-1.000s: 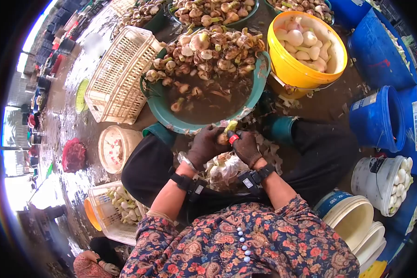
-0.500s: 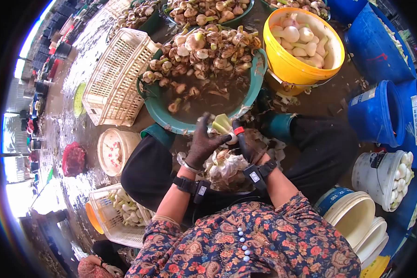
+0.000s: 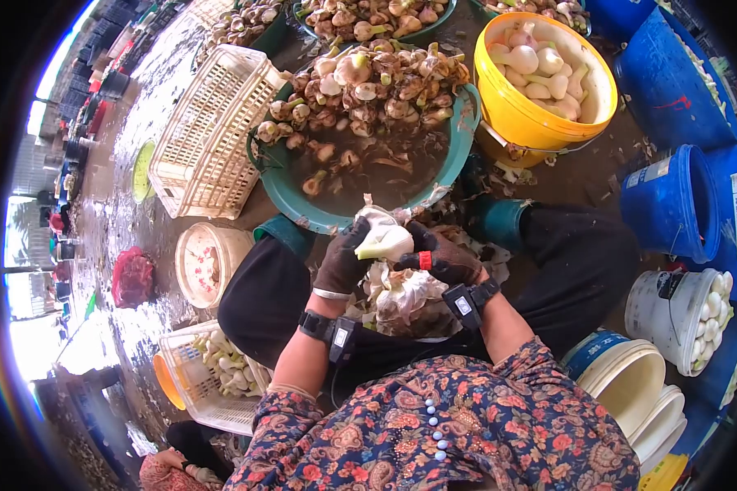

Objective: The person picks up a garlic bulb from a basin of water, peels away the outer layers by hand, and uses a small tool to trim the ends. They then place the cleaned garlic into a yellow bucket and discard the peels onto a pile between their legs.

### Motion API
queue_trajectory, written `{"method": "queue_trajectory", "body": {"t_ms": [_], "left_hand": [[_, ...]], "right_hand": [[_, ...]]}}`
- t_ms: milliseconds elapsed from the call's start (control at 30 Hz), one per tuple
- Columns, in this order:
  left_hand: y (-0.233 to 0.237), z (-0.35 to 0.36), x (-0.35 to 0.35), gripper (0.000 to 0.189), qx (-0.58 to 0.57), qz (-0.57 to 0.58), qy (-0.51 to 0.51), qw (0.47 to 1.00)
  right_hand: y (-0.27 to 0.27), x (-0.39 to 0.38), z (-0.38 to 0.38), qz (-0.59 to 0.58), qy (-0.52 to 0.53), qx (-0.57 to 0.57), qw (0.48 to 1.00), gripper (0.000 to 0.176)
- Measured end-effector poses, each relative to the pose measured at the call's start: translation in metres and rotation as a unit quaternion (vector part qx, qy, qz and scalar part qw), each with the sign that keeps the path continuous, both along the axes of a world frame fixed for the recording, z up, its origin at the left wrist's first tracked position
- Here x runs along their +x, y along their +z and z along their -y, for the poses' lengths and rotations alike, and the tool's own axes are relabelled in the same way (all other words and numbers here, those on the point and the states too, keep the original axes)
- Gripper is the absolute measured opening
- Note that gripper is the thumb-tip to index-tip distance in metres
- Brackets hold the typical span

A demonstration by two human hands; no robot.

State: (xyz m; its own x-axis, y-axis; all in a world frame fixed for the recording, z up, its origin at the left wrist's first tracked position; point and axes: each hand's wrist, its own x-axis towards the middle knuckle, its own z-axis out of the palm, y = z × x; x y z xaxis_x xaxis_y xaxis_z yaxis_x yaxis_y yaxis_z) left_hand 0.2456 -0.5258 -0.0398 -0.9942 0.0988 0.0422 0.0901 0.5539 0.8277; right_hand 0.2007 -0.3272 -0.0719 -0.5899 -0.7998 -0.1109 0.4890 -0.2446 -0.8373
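My left hand (image 3: 342,260), in a dark, soiled glove, is closed round one side of a pale garlic bulb (image 3: 389,242). From the other side my right hand (image 3: 446,257), gloved as well, grips the same bulb, with a red band showing near its fingertips. The bulb's cut green stem points down and left, and a loose flap of skin stands up at its top. Below the hands, papery garlic peels (image 3: 409,296) are heaped between my knees. Just beyond them sits a green basin (image 3: 303,209) of muddy water, piled with unpeeled garlic (image 3: 385,86).
A yellow bucket (image 3: 540,139) of peeled garlic stands at the far right. Stacked white crates (image 3: 213,131) and a white tub (image 3: 209,262) are on the left. Blue bins (image 3: 667,200) and a white bucket (image 3: 663,315) line the right. Another person's arm (image 3: 172,470) shows at lower left.
The garlic bulb has turned, its green stem swinging from pointing up to pointing down-left. My right hand has rotated, and both hands now hold the bulb slightly lower.
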Motion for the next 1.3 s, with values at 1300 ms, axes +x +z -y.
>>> {"method": "queue_trajectory", "body": {"t_ms": [1300], "left_hand": [[-0.204, 0.184, -0.147, 0.081, -0.309, 0.272, 0.061, 0.909]], "right_hand": [[0.087, -0.183, 0.209, 0.249, -0.180, -0.119, 0.944, 0.063]]}}
